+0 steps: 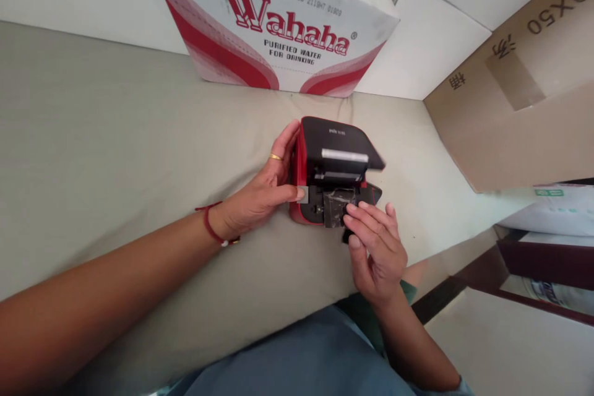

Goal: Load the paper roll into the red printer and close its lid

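Note:
A red-and-black label printer [343,136] sits on the pale table with its black lid tilted up at the front. My left hand [266,189] is closed on its left side, the thumb on a light grey button [302,194] and the fingers behind the red edge. A dark, shiny piece of film [337,207] lies across the printer's front opening. My right hand [378,247] has its fingertips on the film's right edge, with the thumb lower down beside a small black part. The fingers partly hide what lies between them.
Behind the printer stands a white-and-red water carton [297,31]. A brown cardboard box [520,93] is at the right, with dark shelving [542,260] below it. The pale table [116,136] stretches out to the left.

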`<action>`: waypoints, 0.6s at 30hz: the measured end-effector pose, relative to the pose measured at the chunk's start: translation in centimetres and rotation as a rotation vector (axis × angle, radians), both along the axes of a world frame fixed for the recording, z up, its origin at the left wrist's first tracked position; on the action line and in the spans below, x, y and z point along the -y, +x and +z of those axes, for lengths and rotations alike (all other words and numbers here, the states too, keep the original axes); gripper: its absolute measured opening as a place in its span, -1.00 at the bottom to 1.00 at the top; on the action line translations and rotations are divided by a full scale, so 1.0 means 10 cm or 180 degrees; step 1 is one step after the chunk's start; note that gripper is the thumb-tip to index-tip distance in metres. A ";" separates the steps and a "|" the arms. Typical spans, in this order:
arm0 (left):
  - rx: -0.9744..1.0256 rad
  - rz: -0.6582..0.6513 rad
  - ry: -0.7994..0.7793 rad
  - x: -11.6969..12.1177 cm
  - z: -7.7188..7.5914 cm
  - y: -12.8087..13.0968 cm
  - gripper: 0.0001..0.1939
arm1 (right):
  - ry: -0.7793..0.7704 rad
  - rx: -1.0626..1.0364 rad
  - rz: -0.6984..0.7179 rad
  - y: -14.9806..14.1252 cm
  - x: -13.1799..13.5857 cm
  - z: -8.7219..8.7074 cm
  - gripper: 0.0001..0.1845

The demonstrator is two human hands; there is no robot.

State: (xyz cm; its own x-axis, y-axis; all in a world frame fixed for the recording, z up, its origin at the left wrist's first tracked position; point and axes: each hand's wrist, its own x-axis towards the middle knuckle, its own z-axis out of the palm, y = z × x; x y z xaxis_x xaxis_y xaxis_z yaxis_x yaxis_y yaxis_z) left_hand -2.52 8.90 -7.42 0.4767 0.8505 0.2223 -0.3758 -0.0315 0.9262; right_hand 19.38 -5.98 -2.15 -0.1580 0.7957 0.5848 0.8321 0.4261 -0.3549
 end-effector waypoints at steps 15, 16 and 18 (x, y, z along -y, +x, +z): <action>0.0354 0.1158 -0.0996 -0.11 -0.21 0.13 -0.79 | -0.1614 0.1425 -0.0047 -0.01 -1.21 0.90 -0.65; 0.0367 0.1179 -0.0994 -0.11 -0.20 0.14 -0.85 | -0.1693 0.1737 -0.0088 -0.06 -1.31 0.90 -0.67; 0.0275 0.1209 -0.0895 -0.11 -0.20 0.15 -0.93 | -0.1910 0.2225 -0.0121 -0.15 -1.47 0.86 -0.71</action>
State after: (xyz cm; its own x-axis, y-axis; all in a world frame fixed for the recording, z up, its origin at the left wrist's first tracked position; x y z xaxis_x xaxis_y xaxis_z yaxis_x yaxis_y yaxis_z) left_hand -1.04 9.98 -9.37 0.1104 0.9938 -0.0163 -0.4621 0.0658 0.8844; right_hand 17.84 8.70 6.49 -0.2873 0.9466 -0.1460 0.9502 0.3009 0.0811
